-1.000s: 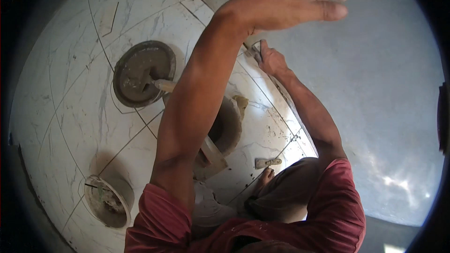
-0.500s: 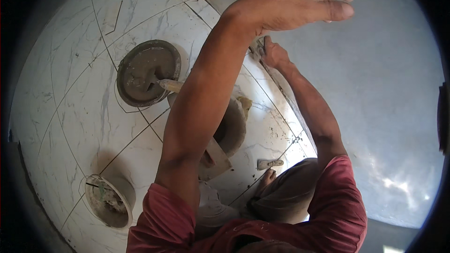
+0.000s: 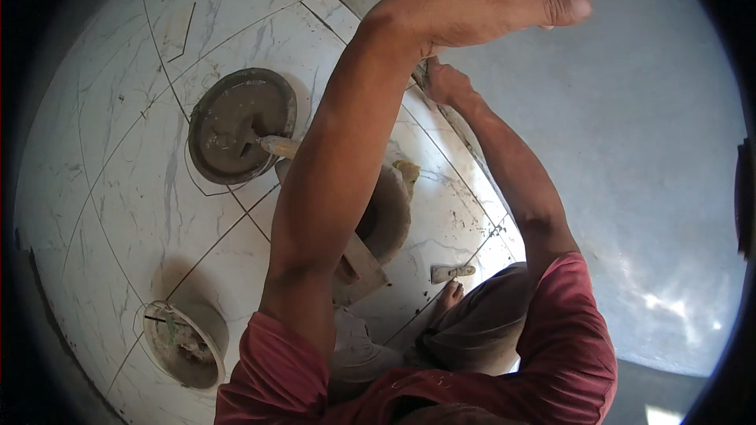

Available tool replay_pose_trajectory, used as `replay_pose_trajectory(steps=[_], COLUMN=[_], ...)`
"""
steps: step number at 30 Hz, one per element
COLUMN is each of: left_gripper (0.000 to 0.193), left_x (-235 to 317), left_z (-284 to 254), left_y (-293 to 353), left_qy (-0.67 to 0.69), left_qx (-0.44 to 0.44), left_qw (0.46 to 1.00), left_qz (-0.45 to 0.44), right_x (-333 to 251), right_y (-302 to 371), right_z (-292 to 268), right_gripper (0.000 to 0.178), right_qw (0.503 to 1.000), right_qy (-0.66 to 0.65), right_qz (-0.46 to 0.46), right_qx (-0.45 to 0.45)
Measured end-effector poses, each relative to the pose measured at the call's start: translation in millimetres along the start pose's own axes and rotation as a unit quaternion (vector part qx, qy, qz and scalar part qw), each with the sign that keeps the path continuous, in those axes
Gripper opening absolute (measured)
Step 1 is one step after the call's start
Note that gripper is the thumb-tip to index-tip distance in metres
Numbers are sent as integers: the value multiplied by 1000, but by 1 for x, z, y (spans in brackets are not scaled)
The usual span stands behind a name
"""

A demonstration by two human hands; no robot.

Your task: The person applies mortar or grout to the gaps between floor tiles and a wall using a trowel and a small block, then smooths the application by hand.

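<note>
Grey wall (image 3: pixel 646 134) is filling the right side, meeting the white tile floor (image 3: pixel 118 149) at its foot. The left hand (image 3: pixel 504 0) is hovering in front of the wall, fingers reaching out with a slight bend and thumb standing apart; whether it is touching the wall cannot be determined. The right hand (image 3: pixel 449 85) is resting low, at the foot of the wall. Its fingertips are hiding behind the left wrist, so its grip cannot be told. Under the left forearm, a bucket (image 3: pixel 400 216) is standing beside a yellow sponge (image 3: pixel 408 173). Farther left, a tub (image 3: pixel 290 106) is holding mortar (image 3: pixel 224 122). A scraper (image 3: pixel 453 273) is lying near the toes (image 3: pixel 451 293).
</note>
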State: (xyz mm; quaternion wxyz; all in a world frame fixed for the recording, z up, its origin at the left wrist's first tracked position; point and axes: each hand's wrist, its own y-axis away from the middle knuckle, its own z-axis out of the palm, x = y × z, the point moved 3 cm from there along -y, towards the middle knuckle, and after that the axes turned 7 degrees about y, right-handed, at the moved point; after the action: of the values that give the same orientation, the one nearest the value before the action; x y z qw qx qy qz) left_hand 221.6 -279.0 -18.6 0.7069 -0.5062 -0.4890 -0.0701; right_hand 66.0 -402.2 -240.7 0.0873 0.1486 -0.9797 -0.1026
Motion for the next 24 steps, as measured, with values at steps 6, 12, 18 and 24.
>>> replay_pose_trajectory(steps=[6,12,18,24], left_gripper=[71,71,72,72], left_x=[3,10,18,14], left_z=[6,4,8,4], left_y=[-5,1,10,5], left_qy=[6,-29,-26,-60], left_qx=[60,64,94,123], left_qw=[997,996,990,989], left_qz=[-39,-48,-99,-53], right_x=[10,15,13,30], right_y=[-5,-2,6,-4], right_z=[4,-2,1,6], right_gripper=[39,45,47,45], right_qw=[998,993,997,995], right_qy=[-42,-73,-54,-58], right_qz=[5,-4,26,54], right_qx=[53,88,53,61])
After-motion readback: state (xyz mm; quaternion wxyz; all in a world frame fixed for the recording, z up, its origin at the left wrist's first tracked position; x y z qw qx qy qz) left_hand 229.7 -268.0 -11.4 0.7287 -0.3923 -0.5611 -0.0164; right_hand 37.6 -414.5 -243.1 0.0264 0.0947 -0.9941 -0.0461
